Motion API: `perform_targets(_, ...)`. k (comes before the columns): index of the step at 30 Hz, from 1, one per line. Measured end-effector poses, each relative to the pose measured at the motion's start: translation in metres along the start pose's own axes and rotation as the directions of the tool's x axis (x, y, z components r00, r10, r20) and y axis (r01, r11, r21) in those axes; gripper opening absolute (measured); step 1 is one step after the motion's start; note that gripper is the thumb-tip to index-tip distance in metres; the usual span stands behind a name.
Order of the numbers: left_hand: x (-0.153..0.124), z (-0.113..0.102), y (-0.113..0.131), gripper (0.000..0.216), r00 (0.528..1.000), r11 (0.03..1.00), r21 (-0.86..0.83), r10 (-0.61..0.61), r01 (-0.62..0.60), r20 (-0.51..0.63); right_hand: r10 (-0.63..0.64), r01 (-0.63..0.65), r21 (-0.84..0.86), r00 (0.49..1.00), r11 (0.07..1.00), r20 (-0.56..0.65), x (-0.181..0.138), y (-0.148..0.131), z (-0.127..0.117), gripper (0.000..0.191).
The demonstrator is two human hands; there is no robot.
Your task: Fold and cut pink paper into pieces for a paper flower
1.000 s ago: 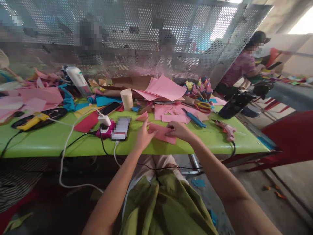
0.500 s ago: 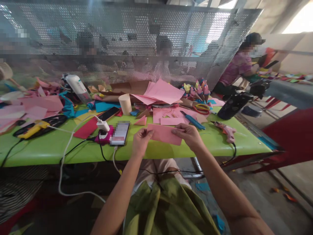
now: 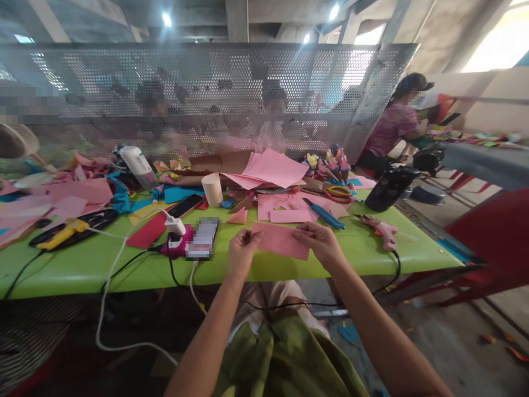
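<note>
A small rectangular piece of pink paper (image 3: 281, 241) is stretched between my two hands, just above the front of the green table (image 3: 165, 278). My left hand (image 3: 243, 251) pinches its left end between thumb and fingers. At the other end, my right hand (image 3: 320, 241) pinches the upper right edge in the same way. Behind the paper lie more pink sheets (image 3: 285, 216), a blue utility knife (image 3: 324, 213) and a small folded pink piece (image 3: 237, 216).
Left of my hands are a phone (image 3: 203, 238), a magenta power strip (image 3: 178, 242) and a yellow glue gun (image 3: 61, 234). A pink glue gun (image 3: 384, 231) and a black bottle (image 3: 390, 190) stand to the right. A perforated metal panel (image 3: 206, 99) rises behind; a person (image 3: 392, 127) sits beyond.
The camera view has tilted up, so the table and hands appear lower. Both hands keep the same pinch on the pink paper, which has hardly moved over the table.
</note>
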State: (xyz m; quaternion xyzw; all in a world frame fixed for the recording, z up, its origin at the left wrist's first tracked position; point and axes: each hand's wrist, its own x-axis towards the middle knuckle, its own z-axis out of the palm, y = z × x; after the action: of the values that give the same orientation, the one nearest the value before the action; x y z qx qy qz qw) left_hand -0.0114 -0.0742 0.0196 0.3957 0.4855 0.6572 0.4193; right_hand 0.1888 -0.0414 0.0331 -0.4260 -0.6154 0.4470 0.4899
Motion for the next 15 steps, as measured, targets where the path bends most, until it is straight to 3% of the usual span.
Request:
perform_targets(6,-0.0056,0.0047,0.0028,0.034,0.995,0.997,-0.050,-0.058,0.063,0.084,0.030,-0.029,0.032,0.999,0.999,-0.039,-0.0008,-0.0055,0.0017,0.035)
perform_targets(15,-0.0064,0.0103,-0.0039,0.028,0.998,1.000,0.009,-0.012,0.013,-0.068,0.094,-0.063,0.286,0.991,0.956,-0.095,0.0004,0.0038,0.0095,0.044)
